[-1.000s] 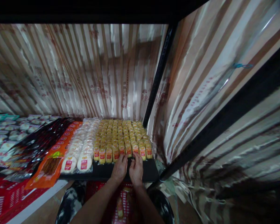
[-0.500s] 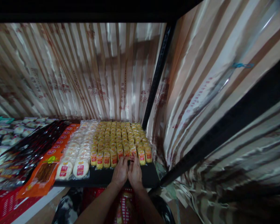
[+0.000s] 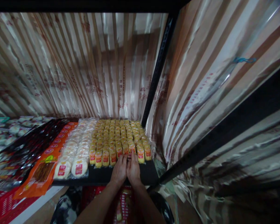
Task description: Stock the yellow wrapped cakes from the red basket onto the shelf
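My left hand [image 3: 119, 169] and my right hand [image 3: 133, 168] are side by side at the shelf's front edge, thumbs close together. Their fingers are closed at the lower front of a small wrapped yellow cake [image 3: 132, 147] with a red label; the fingertips partly hide it and its neighbour. Rows of the same wrapped yellow cakes [image 3: 118, 132] stand upright behind, tightly packed. Left of them are two rows of clear-wrapped round white cakes [image 3: 79, 167] with red labels.
An orange snack bag [image 3: 34, 175] lies over the edge of the black shelf [image 3: 102, 178], beside dark glossy packets [image 3: 35, 146]. A black post [image 3: 157, 71] rises at the back corner, before striped curtain-like sheeting [image 3: 112, 68]. Below are red baskets [image 3: 0, 207].
The view has shifted slightly, with the shelf and goods a little higher and to the left in the picture. Both hands remain at the same front cakes.
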Tool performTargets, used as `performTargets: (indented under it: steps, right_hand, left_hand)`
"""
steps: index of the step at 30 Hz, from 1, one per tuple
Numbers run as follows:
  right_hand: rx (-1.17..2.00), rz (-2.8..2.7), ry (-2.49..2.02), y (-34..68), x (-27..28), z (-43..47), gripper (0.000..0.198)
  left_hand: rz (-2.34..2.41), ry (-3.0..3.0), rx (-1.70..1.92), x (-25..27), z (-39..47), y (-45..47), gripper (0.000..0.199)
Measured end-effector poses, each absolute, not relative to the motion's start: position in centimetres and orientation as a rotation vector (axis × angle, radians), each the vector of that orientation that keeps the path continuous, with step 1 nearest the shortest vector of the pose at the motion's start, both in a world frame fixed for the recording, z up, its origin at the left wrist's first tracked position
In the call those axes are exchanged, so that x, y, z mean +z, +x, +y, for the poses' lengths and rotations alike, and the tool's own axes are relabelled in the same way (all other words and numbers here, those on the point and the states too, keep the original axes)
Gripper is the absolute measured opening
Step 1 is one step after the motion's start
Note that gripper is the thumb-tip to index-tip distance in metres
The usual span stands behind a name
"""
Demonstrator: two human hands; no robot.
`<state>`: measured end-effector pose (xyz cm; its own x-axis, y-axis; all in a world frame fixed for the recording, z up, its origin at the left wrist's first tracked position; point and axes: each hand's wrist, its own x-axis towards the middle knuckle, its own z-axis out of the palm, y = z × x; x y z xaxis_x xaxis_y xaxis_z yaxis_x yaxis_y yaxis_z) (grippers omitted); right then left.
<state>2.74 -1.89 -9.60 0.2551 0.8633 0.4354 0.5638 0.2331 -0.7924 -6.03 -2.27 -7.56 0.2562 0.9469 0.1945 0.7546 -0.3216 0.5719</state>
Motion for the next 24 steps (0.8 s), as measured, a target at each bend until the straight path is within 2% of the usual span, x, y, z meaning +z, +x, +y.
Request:
performTargets:
  steps: [7,12,24]
  right_hand:
    - [0.172,-1.449,-1.484,3.4,-8.0,-3.2,0.048]
    - [-0.021,-1.247,-1.733,5.6,-7.0,-3.9,0.043]
    - [-0.056,-1.365,-1.673,6.8,-8.4,-1.6,0.043]
  left_hand:
    - [1.551,2.271,0.747,-8.0,-2.3,-6.2,0.040]
    - [1.553,2.355,0.807,-8.6,-2.4,-6.3,0.046]
    - [1.548,2.453,0.723,-8.4,-2.4,-6.2,0.047]
